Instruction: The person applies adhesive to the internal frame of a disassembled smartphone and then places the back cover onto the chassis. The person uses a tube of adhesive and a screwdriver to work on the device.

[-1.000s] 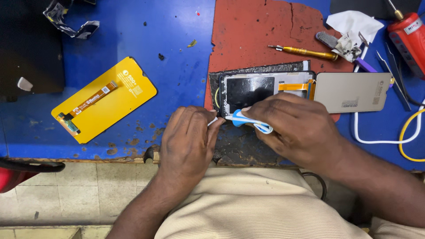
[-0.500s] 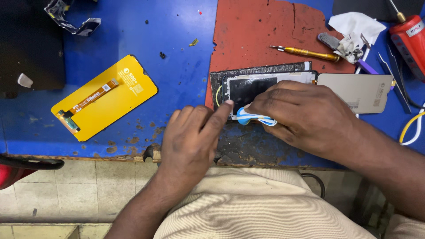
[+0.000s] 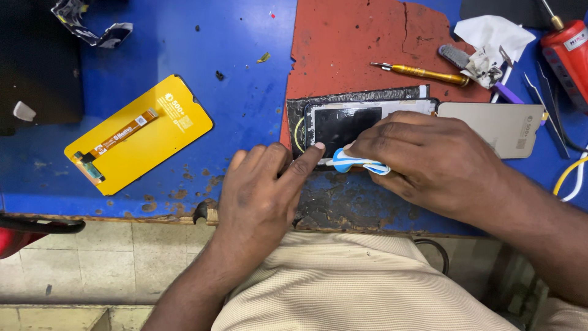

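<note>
Blue workbench (image 3: 245,116) with red mat (image 3: 349,55) at upper centre. Phone (image 3: 349,122) lies mid-frame on the mat's lower edge. Right hand (image 3: 429,159) pinches a blue-and-white tool (image 3: 352,163) against it; left hand (image 3: 260,196) rests flat, forefinger extended, touching the phone's lower corner. Yellow screen panel (image 3: 138,135) lies left.

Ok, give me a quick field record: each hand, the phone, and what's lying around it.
left hand: forefinger tip on the phone's lower left edge
right hand: over the phone's lower right, holding a blue-white tool
phone: opened, lying flat on a black pad and red mat
left of it: yellow screen part on blue bench
above it: yellow screwdriver
right of it: tan panel
</note>
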